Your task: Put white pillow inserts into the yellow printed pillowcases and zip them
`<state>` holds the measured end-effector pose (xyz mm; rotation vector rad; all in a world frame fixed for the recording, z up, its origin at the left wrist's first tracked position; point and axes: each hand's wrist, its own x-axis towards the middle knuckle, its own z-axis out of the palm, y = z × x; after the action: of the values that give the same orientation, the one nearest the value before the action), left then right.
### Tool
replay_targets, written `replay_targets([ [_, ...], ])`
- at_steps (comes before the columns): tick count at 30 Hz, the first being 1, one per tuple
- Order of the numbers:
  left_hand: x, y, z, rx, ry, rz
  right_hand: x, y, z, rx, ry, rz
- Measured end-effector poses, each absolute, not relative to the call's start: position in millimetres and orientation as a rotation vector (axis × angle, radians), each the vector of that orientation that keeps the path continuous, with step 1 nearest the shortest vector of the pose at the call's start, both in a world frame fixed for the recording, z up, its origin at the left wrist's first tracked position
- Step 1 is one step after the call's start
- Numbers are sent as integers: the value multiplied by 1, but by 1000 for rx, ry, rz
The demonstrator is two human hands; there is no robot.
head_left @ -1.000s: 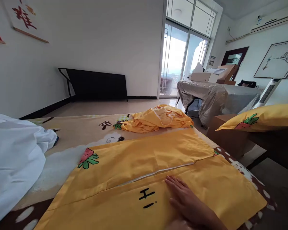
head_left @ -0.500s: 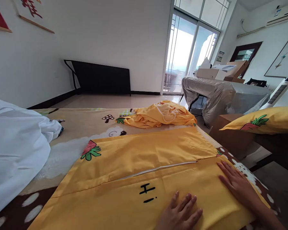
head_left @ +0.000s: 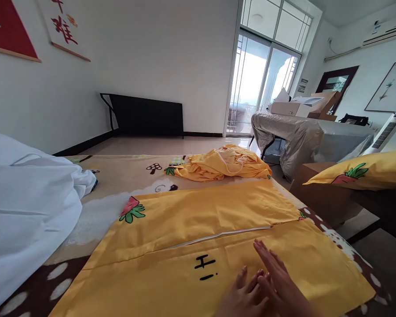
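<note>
A yellow pillowcase [head_left: 198, 215] with a strawberry print and black "Hi" lettering lies flat on the patterned bedsheet [head_left: 119, 176]. My left hand [head_left: 242, 297] rests flat on its near part, fingers stretched out. My right hand [head_left: 279, 277] lies beside it, partly over it, fingers straight and pressed on the fabric just right of the lettering. Neither hand holds anything.
A crumpled yellow cloth [head_left: 222, 163] sits at the bed's far end. A white quilt [head_left: 26, 207] is heaped at the left. To the right are a yellow pillow [head_left: 366, 171] on a dark stand, a cardboard box [head_left: 320, 193], and a plastic-covered table [head_left: 303, 136].
My right hand has slid left from the pillowcase's right edge to lie next to my left hand. The view has shifted slightly.
</note>
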<state>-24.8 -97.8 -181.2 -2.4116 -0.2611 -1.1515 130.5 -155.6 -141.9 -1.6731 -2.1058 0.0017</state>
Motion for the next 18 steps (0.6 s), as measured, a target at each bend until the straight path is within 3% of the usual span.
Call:
replay_targets([
  [3, -22, -98, -184, -2439, -294, -1195, 113, -144, -144, -1626, -2138, 189],
  [7, -22, -96, -183, -2455, -171, -1237, 128, -141, -159, -1711, -2133, 192],
  [13, -43, -92, -163, -2471, -249, -1054, 191, -154, -164, -2049, -2039, -128],
  [18, -159, -95, -149, -2521, -661, -588, 245, -173, -161, -2242, -1943, -397],
])
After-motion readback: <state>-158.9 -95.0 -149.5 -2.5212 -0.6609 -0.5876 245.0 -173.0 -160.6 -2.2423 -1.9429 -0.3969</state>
